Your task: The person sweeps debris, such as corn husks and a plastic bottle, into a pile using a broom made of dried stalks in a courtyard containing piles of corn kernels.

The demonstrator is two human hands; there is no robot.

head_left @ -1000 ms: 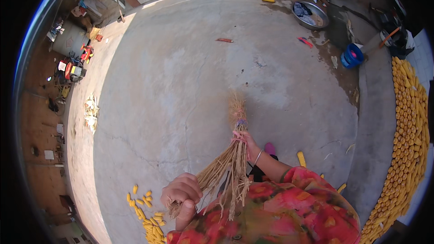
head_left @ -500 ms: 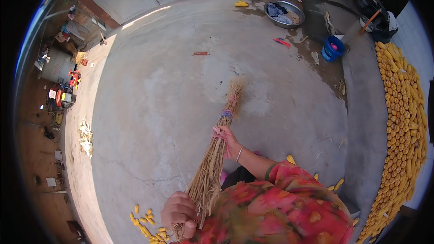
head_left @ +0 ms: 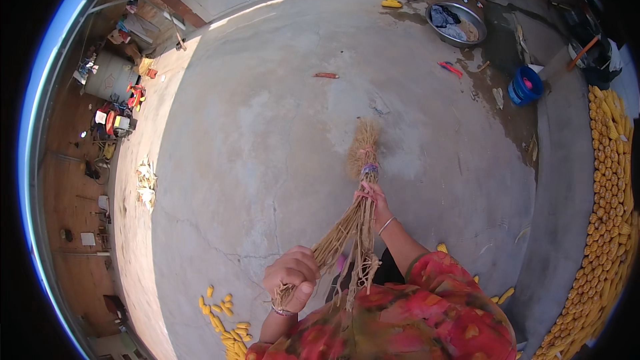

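Note:
A straw broom with long dry stalks lies across my front, its bushy head pointing away over the concrete. Pink and purple ties wrap it below the head. My right hand is closed round the stalks just under the purple tie. Lower and to the left, my left hand grips the ends of one part of the stalks in a fist. Between the hands the stalks split into two bunches; the other bunch hangs loose toward my red flowered clothing.
Yellow corn cobs lie at the lower left, and a tall corn stack lines the right wall. Farther off are a metal basin with cloth, a blue bucket, a red item and a bare cob.
My left hand has moved up and to the right in view. The stalks, bundled together before, now spread into two bunches. The whole scene has shifted rightward with my head.

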